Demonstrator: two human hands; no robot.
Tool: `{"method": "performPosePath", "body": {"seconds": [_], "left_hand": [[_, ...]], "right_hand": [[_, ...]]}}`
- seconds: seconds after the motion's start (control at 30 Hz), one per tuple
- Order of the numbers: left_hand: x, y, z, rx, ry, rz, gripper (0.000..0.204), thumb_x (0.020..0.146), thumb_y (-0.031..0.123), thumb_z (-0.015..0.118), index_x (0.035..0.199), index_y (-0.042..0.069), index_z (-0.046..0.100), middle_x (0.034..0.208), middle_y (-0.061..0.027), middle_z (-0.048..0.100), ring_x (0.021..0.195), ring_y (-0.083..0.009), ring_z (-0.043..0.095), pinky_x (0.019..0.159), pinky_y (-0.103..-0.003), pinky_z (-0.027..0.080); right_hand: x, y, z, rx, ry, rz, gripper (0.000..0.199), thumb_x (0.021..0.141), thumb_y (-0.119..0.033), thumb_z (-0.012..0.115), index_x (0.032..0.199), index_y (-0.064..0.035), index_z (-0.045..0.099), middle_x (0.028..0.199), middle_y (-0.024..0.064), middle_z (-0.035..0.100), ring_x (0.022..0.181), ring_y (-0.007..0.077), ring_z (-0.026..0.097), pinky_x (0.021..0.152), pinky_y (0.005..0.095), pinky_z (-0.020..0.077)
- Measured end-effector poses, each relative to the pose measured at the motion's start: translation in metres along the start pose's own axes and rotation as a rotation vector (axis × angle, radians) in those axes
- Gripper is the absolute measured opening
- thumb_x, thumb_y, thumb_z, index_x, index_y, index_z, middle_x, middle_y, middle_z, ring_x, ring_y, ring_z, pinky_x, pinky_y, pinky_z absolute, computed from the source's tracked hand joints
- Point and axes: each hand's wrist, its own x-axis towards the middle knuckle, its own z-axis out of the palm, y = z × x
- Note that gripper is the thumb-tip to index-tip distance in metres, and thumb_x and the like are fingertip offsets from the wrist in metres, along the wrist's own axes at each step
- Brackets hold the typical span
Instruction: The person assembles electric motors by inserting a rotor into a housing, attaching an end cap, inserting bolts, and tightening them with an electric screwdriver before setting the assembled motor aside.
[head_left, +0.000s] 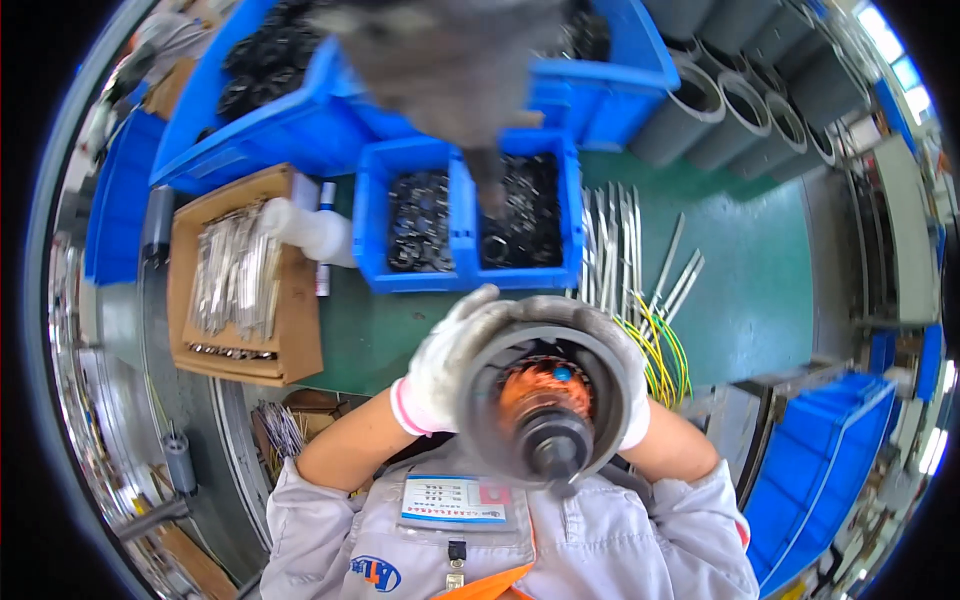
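Note:
Both gloved hands hold a grey cylindrical motor housing (478,425) in front of my chest, its open end facing up. My left hand (437,365), in a white glove with a pink cuff edge, wraps its left side. Along the right side curls my right hand (636,418), mostly hidden behind the housing. Inside sits a part with copper windings (530,392) and a black stepped shaft (553,445) that juts out toward me. A small blue dot shows beside the windings. The housing looks slightly smeared by motion.
A blurred dark machine head (440,70) hangs over two small blue bins (415,282) of dark parts. Left stands a cardboard box (305,345) of metal strips, with a white bottle (325,238). Right lie metal rods (672,255), yellow-green wires (668,355) and grey cylinders (690,110).

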Motion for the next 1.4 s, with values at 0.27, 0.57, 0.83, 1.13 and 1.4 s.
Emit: {"method": "performPosePath", "body": {"seconds": [0.27,0.57,0.83,1.13,1.4], "left_hand": [[-0.009,0.007,-0.003,-0.041,-0.045,-0.211,0.111,0.052,0.049,0.081,0.134,-0.008,0.031,0.131,-0.0247,0.044,0.122,-0.0398,0.043,0.106,-0.044,0.031],[0.036,-0.005,-0.174,0.27,0.321,-0.271,0.064,0.074,0.038,0.067,0.124,0.002,0.049,0.122,-0.0186,0.053,0.113,-0.0338,0.05,0.097,-0.042,0.04],[0.07,-0.169,-0.341,1.05,-0.005,-0.898,0.048,0.078,0.019,0.046,0.124,0.008,0.053,0.12,-0.018,0.057,0.111,-0.0343,0.054,0.097,-0.041,0.041],[0.084,-0.16,-0.343,1.449,-0.424,-1.246,0.036,0.076,0.018,0.067,0.112,0.013,0.065,0.122,-0.0083,0.059,0.11,-0.0256,0.059,0.091,-0.036,0.048],[0.053,-0.121,-0.325,1.342,0.494,-0.653,0.023,0.077,0.028,0.063,0.092,0.011,0.062,0.095,-0.016,0.058,0.089,-0.0344,0.06,0.076,-0.043,0.05]], "right_hand": [[0.071,-0.01,-0.037,-0.692,0.216,0.082,0.032,0.079,-0.024,0.065,0.105,-0.0041,0.062,0.098,0.014,0.063,0.092,0.0281,0.06,0.083,0.0422,0.0455],[0.106,0.024,-0.04,-1.61,-0.546,-0.183,0.01,0.066,-0.026,0.07,0.068,-0.0171,0.066,0.071,0.0004,0.062,0.079,0.0209,0.057,0.092,0.0535,0.0327],[0.1,0.028,-0.045,-1.451,-0.271,-0.24,0.008,0.067,-0.017,0.068,0.072,-0.0126,0.064,0.072,0.0032,0.064,0.079,0.0217,0.059,0.097,0.0541,0.0315],[0.09,0.026,-0.039,-1.363,-0.209,-0.267,0.013,0.066,-0.011,0.068,0.079,-0.0133,0.064,0.076,0.0011,0.064,0.08,0.0197,0.06,0.096,0.053,0.0343],[0.083,-0.071,-0.014,-0.643,0.07,-0.225,0.012,0.071,-0.004,0.065,0.082,-0.0049,0.059,0.09,0.0109,0.065,0.083,0.0313,0.06,0.078,0.0397,0.0482]]}}
